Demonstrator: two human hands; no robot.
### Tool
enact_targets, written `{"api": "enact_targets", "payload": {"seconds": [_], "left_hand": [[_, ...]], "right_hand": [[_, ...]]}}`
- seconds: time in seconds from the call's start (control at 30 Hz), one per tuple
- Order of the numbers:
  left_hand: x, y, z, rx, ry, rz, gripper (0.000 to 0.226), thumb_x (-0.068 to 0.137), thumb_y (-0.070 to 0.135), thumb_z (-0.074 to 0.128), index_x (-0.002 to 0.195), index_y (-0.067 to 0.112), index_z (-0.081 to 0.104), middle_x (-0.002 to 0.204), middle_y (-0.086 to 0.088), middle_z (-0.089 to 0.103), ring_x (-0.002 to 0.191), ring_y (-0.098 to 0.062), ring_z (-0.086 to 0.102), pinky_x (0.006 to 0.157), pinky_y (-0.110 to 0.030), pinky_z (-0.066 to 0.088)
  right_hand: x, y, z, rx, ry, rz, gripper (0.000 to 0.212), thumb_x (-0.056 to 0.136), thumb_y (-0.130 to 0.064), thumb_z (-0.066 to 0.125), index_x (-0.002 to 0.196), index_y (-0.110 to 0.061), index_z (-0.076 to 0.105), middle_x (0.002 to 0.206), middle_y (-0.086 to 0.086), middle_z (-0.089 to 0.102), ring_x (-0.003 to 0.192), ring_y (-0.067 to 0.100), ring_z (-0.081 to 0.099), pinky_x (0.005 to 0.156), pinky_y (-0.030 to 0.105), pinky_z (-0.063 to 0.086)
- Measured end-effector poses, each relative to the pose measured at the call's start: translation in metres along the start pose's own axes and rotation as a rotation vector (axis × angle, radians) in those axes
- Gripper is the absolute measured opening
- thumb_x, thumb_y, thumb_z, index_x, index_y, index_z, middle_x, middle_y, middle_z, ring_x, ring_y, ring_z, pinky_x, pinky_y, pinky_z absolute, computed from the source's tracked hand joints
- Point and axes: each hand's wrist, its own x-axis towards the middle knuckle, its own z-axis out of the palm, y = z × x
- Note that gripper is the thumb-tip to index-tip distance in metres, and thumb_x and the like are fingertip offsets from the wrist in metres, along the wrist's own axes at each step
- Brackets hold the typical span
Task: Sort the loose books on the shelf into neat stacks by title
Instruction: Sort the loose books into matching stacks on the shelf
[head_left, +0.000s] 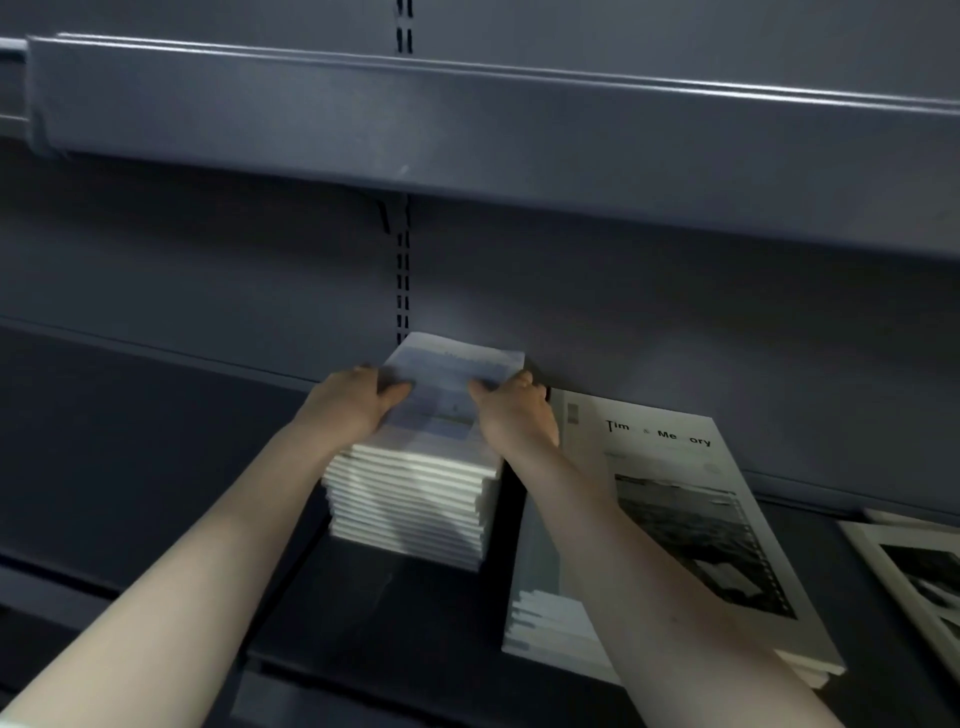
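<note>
1. Head view: I'm watching both hands, left hand (358, 400) and right hand (511, 410), curling around the blue-covered book stack (415, 499), thumbs on top.
2. Stack's sitting against the shelf (156, 467) back wall, long axis running away from me, just left of the "Time & Memory" pile (675, 519).

Tall stack of pale blue-covered books (415, 499) sits against the shelf's back wall; just right, a lower "Time & Memory" stack (670, 525) lies flat.

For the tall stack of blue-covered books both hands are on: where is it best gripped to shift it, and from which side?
Grip the blue-covered stack low on its two long sides, left hand from the left and right hand from the right. It is tall with loose, slightly uneven edges, so squeezing only the top copies would probably leave the lower ones behind.
</note>
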Motion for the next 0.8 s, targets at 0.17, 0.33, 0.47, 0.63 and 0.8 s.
{"api": "enact_targets", "payload": {"seconds": [0.17,0.33,0.47,0.63,0.8], "left_hand": [[-0.001,0.008,-0.001,0.061,-0.030,-0.006,0.051,0.101,0.041,0.032,0.128,0.001,0.047,0.133,-0.019,0.051,0.119,-0.033,0.050,0.095,-0.036,0.039],[0.000,0.013,0.005,0.100,0.015,-0.064,0.042,0.103,0.024,0.029,0.132,-0.002,0.043,0.133,-0.025,0.049,0.118,-0.038,0.051,0.092,-0.040,0.041],[-0.009,0.033,0.014,0.091,0.120,-0.013,0.043,0.098,0.011,0.033,0.140,-0.002,0.033,0.140,-0.024,0.040,0.127,-0.039,0.042,0.101,-0.045,0.038],[-0.031,0.087,0.024,0.056,0.149,0.121,0.057,0.100,0.033,0.033,0.147,0.002,0.022,0.153,-0.017,0.027,0.140,-0.031,0.028,0.110,-0.041,0.028],[-0.042,0.133,0.048,0.051,0.111,0.217,0.067,0.097,0.044,0.038,0.147,0.002,0.022,0.153,-0.017,0.026,0.142,-0.029,0.023,0.115,-0.041,0.025]], "right_hand": [[-0.005,0.003,-0.002,0.041,-0.024,0.016,0.064,0.097,-0.044,0.040,0.144,-0.003,0.026,0.145,0.017,0.035,0.132,0.033,0.038,0.101,0.037,0.035],[-0.013,0.009,-0.010,0.029,-0.100,-0.038,0.064,0.098,-0.045,0.037,0.143,-0.001,0.029,0.142,0.019,0.039,0.128,0.033,0.041,0.100,0.036,0.036],[-0.023,0.026,-0.027,-0.021,-0.073,-0.144,0.053,0.099,-0.042,0.033,0.135,-0.005,0.043,0.137,0.016,0.044,0.126,0.033,0.040,0.099,0.036,0.035],[-0.029,0.061,-0.065,-0.129,0.031,-0.180,0.056,0.098,-0.046,0.037,0.142,-0.010,0.037,0.144,0.015,0.036,0.134,0.032,0.033,0.105,0.041,0.033],[-0.037,0.111,-0.111,-0.296,0.098,-0.144,0.058,0.099,-0.045,0.035,0.145,-0.010,0.032,0.145,0.014,0.036,0.134,0.032,0.034,0.108,0.042,0.031]]}}
